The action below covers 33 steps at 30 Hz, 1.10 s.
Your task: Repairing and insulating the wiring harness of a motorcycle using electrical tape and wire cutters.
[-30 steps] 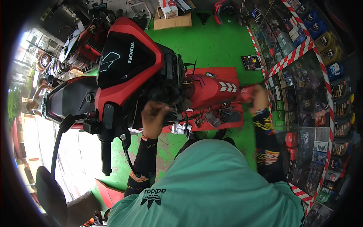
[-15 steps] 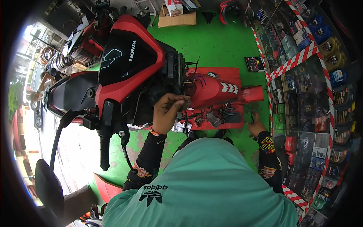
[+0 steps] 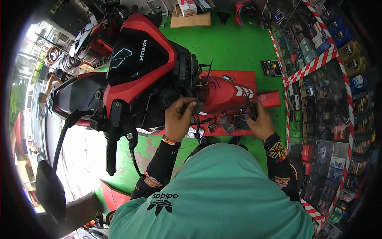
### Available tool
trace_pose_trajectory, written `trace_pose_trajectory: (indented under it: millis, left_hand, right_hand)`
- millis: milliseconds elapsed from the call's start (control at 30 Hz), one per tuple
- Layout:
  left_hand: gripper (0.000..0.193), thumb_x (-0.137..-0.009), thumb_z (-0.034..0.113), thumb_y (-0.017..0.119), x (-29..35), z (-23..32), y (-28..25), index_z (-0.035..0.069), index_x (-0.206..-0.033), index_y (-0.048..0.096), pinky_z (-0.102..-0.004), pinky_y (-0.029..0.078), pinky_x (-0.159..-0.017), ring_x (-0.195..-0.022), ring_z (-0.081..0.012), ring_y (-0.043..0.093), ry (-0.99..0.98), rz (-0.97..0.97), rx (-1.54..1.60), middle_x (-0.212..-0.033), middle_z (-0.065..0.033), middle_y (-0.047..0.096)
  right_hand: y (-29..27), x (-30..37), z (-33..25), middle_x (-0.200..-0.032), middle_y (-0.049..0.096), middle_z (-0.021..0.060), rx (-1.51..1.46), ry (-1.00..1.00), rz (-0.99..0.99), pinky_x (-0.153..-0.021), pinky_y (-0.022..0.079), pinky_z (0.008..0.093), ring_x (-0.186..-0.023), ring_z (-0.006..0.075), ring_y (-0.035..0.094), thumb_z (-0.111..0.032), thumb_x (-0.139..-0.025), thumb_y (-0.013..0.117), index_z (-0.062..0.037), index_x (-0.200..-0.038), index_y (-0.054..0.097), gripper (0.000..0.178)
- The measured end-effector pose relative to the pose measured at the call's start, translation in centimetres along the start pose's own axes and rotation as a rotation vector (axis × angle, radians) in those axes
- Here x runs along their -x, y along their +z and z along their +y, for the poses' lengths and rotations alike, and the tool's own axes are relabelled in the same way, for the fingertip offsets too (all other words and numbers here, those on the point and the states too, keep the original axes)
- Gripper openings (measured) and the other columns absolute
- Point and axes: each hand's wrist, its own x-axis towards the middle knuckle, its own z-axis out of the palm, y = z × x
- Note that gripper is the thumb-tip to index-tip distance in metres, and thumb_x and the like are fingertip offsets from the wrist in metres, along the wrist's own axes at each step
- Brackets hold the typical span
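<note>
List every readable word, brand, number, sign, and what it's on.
Wording withheld; locations only:
Cowl: white word, legible.
Shirt: black word, upside down, legible.
Right sleeve: yellow letters, partly legible.
Fender: white chevrons.
Bottles: labels too small to read.

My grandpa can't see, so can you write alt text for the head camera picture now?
A person's left-hand grip is near the front of a red-and-black motorbike and the right-hand grip by its front fender; anything held is unclear. Pliers and metal parts lie on a red mat on a green floor, left of a glass display case.
</note>
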Motion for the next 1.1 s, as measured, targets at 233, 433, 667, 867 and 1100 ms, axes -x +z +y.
trace_pose_trajectory:
  millis: [233,433,667,867,1100]
  left_hand:
    - [0.016,-0.096,0.013,0.068,0.7,1.8,-1.0,-0.001,-0.103,0.073,-0.0263,0.050,-0.078,-0.086,-0.0101,0.064,0.048,-0.047,-0.278,-0.097,-0.0066,0.074]
    - [0.018,-0.095,0.011,0.070,1.5,1.1,-2.3,-0.002,-0.106,0.075,-0.0258,0.051,-0.081,-0.088,-0.0108,0.066,-0.025,-0.075,-0.122,-0.097,-0.0065,0.074]
    - [0.017,-0.088,-0.001,0.075,1.4,-0.1,-3.7,-0.005,-0.105,0.074,-0.0281,0.057,-0.087,-0.097,-0.0146,0.071,-0.141,-0.094,0.090,-0.107,-0.0137,0.075]
    - [0.017,-0.088,-0.001,0.076,0.9,-1.6,-4.2,-0.007,-0.104,0.073,-0.0284,0.059,-0.085,-0.100,-0.0157,0.070,-0.026,-0.164,0.230,-0.109,-0.0144,0.074]
    - [0.016,-0.088,-0.003,0.074,1.1,-2.3,-4.3,-0.007,-0.104,0.073,-0.0282,0.059,-0.087,-0.101,-0.0168,0.070,0.022,-0.175,0.171,-0.115,-0.0157,0.072]
  right_hand:
    - [1.6,-3.8,-7.5,-0.118,0.065,0.0182,0.290,-0.317,-0.196,-0.096,0.046,0.0499,-0.109,0.0377,0.061,-0.015,-0.074,0.074,-0.0073,-0.149,0.039,0.082]
    - [4.0,-3.3,-6.3,-0.118,0.061,0.0171,0.274,-0.434,-0.198,-0.096,0.045,0.0496,-0.112,0.0377,0.058,-0.016,-0.071,0.077,-0.0087,-0.148,0.038,0.087]
    - [4.5,-3.2,-8.3,-0.119,0.061,0.0176,0.132,-0.406,-0.287,-0.097,0.045,0.0487,-0.112,0.0391,0.058,-0.015,-0.070,0.078,-0.0044,-0.138,0.046,0.075]
    - [5.6,-3.7,-8.7,-0.115,0.062,0.0196,0.057,-0.480,-0.299,-0.098,0.046,0.0493,-0.109,0.0415,0.059,-0.015,-0.070,0.078,-0.0026,-0.130,0.052,0.067]
    - [6.3,-3.7,-8.7,-0.114,0.062,0.0193,0.104,-0.531,-0.306,-0.098,0.046,0.0495,-0.108,0.0413,0.058,-0.017,-0.068,0.079,-0.0027,-0.127,0.053,0.066]
